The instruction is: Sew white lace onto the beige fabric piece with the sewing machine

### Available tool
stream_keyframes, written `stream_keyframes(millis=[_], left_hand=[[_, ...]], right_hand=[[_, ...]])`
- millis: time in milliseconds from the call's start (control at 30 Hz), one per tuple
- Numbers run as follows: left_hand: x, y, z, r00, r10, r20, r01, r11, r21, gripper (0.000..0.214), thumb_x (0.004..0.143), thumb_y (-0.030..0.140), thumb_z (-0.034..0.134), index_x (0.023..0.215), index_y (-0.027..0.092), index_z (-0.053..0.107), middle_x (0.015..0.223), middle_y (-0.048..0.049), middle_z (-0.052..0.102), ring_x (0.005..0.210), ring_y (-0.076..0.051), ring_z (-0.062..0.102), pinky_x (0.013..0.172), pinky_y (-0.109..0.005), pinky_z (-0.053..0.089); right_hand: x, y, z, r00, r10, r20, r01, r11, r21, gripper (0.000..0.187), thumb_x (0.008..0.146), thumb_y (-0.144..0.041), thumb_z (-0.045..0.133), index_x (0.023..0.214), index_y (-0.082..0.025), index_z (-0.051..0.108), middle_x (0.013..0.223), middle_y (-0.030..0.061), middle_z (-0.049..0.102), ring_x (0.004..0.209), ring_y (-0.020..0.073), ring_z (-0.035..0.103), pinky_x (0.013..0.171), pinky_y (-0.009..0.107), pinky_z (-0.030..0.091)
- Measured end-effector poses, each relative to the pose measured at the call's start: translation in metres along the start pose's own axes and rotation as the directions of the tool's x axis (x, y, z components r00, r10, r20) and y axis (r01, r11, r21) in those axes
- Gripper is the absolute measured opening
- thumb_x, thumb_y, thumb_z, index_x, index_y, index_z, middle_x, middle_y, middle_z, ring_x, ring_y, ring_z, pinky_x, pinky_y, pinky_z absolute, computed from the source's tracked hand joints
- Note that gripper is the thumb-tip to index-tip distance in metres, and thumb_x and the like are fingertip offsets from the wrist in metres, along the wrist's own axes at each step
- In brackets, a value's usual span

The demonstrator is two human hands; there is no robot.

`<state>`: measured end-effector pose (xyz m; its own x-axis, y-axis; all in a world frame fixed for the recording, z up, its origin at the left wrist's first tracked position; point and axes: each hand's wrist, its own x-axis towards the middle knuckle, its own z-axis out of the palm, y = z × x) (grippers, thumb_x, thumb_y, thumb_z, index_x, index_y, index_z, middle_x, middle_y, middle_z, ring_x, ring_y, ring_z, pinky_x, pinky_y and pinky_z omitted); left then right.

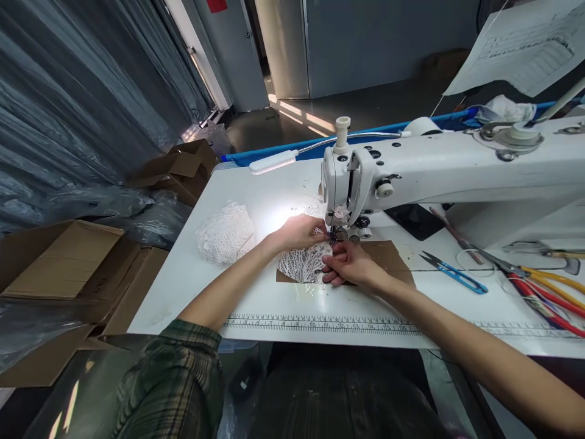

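White lace fabric (301, 262) lies under the needle area of a white sewing machine (434, 171), partly over a brown sheet (386, 256). My left hand (301, 231) rests on the lace left of the presser foot (338, 234), fingers pinched together at its edge. Just in front of the foot, my right hand (350, 263) grips the lace's right edge between thumb and fingers. The fingertips of both hands are close to the needle. A bundle of white lace (226, 235) sits apart on the left of the table.
Blue thread snips (454, 272) and orange-handled scissors (548, 277) lie at the right. A ruler tape (320, 323) runs along the front edge. The lamp (274, 162) lights the work. Cardboard boxes (68, 262) stand left of the table (183, 292).
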<state>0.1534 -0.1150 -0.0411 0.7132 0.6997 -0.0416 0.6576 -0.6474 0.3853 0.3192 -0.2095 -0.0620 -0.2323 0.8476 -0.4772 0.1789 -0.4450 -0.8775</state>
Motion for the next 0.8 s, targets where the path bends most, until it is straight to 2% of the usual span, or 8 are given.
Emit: stream_keyframes(millis=[67,167,233,300,367,433,667,800], left_hand=[[-0.001,0.001,0.010,0.983,0.038,-0.177,0.001,0.976,0.217,0.031,0.085,0.042,0.068,0.098,0.013,0.065,0.092,-0.0082,0.066,0.071,-0.017,0.059,0.056,-0.026,0.043],[-0.022,-0.004,0.022,0.895,0.251,-0.370,-0.114,0.928,0.355,0.034,0.089,0.046,0.063,0.094,0.012,0.064,0.096,-0.0111,0.065,0.073,-0.017,0.058,0.060,-0.028,0.045],[-0.041,-0.007,0.026,0.840,0.452,-0.301,-0.353,0.876,0.329,0.032,0.093,0.044,0.059,0.095,0.013,0.064,0.097,-0.0094,0.066,0.075,-0.015,0.059,0.063,-0.028,0.048],[-0.054,-0.007,0.029,0.789,0.578,-0.207,-0.507,0.804,0.311,0.023,0.095,0.036,0.056,0.097,0.014,0.064,0.099,-0.0083,0.067,0.077,-0.014,0.060,0.067,-0.028,0.049],[-0.058,-0.004,0.031,0.770,0.620,-0.150,-0.538,0.758,0.370,0.016,0.096,0.021,0.051,0.089,0.014,0.063,0.094,-0.0075,0.068,0.074,-0.014,0.059,0.067,-0.028,0.049],[-0.056,0.000,0.034,0.766,0.632,-0.120,-0.531,0.726,0.437,0.021,0.094,0.011,0.046,0.078,0.014,0.060,0.083,-0.0064,0.066,0.068,-0.014,0.056,0.064,-0.029,0.046],[-0.047,0.002,0.040,0.803,0.562,-0.197,-0.458,0.794,0.399,0.015,0.096,0.020,0.047,0.095,0.017,0.062,0.088,-0.0058,0.065,0.071,-0.015,0.056,0.067,-0.031,0.048],[-0.051,0.001,0.045,0.796,0.551,-0.249,-0.454,0.817,0.356,0.016,0.095,0.012,0.047,0.092,0.015,0.062,0.102,-0.0082,0.069,0.084,-0.016,0.061,0.078,-0.033,0.052]], right_hand=[[-0.004,0.001,-0.009,0.999,0.031,0.043,-0.026,0.994,-0.108,0.037,0.088,-0.038,0.064,0.111,-0.017,0.045,0.073,0.0060,0.070,0.061,0.0191,0.069,0.054,0.031,0.055],[-0.007,0.006,-0.035,0.997,-0.060,0.039,0.071,0.919,-0.388,0.032,0.089,-0.049,0.057,0.099,-0.018,0.055,0.072,0.0057,0.070,0.058,0.0190,0.066,0.049,0.029,0.047],[-0.004,0.009,-0.050,0.950,-0.313,-0.013,0.228,0.721,-0.654,0.029,0.092,-0.045,0.050,0.092,-0.019,0.063,0.073,0.0048,0.070,0.060,0.0175,0.063,0.055,0.029,0.044],[0.002,0.010,-0.057,0.855,-0.513,0.079,0.351,0.459,-0.816,0.030,0.095,-0.038,0.044,0.104,-0.021,0.067,0.083,0.0056,0.071,0.064,0.0168,0.061,0.057,0.028,0.038],[0.009,0.009,-0.057,0.791,-0.569,0.224,0.418,0.235,-0.877,0.036,0.097,-0.033,0.039,0.122,-0.026,0.064,0.098,0.0077,0.070,0.068,0.0171,0.060,0.054,0.027,0.031],[0.015,0.007,-0.053,0.790,-0.531,0.308,0.423,0.108,-0.900,0.041,0.098,-0.031,0.036,0.132,-0.029,0.058,0.106,0.0104,0.067,0.071,0.0186,0.059,0.051,0.026,0.025],[0.017,0.010,-0.045,0.827,-0.505,0.247,0.359,0.137,-0.923,0.041,0.096,-0.032,0.039,0.132,-0.027,0.059,0.115,0.0133,0.062,0.082,0.0228,0.060,0.051,0.026,0.029],[0.012,0.020,-0.056,0.820,-0.559,0.120,0.379,0.374,-0.846,0.038,0.094,-0.032,0.044,0.127,-0.027,0.063,0.108,0.0081,0.068,0.081,0.0201,0.063,0.062,0.029,0.043]])
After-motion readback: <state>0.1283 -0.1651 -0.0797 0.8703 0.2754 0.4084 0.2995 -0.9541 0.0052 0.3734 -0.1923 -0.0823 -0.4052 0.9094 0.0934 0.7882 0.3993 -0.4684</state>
